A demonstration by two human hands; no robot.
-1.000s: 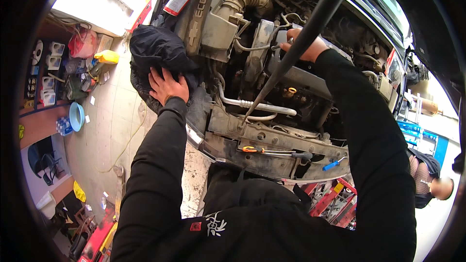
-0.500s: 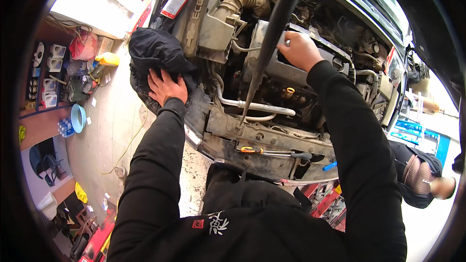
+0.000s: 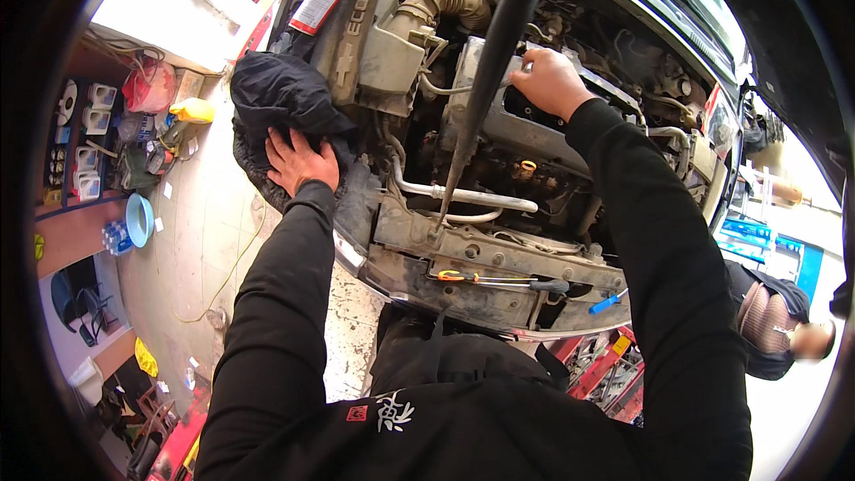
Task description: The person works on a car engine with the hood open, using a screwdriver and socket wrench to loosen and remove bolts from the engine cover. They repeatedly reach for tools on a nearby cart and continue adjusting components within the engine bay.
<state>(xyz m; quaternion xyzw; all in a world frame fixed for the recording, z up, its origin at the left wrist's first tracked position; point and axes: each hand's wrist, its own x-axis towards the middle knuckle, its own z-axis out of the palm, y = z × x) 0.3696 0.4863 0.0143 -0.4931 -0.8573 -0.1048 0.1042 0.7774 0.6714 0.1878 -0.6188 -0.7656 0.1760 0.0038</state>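
My left hand [image 3: 301, 163] lies with fingers spread on a bunched black cloth cover [image 3: 285, 93] over the fender at the left of the engine bay [image 3: 419, 169]. My right hand [image 3: 543, 82] has its fingers curled on something small at the grey cover [image 3: 468, 67] on top of the engine; its fingertips hide what it grips. The black hood prop [image 3: 490, 71] slants down across the engine, just left of that hand. Below, an orange-handled screwdriver [image 3: 454, 276], a black-handled one [image 3: 550, 287] and a blue-handled tool [image 3: 604, 305] lie on the front crossmember [image 3: 490, 254].
The raised hood [image 3: 793, 62] looms at the right. Spray cans [image 3: 322, 0] sit at the upper left. A person [image 3: 770, 321] is at the far right. Shelves with jugs [image 3: 89, 134] and a blue basin [image 3: 140, 218] are to the left, a red tool cart [image 3: 597, 365] below the bumper.
My right hand has moved up and left over the engine cover since half a second ago, after shifting lower from a second ago. The prop appears further left. My left hand stays on the cloth.
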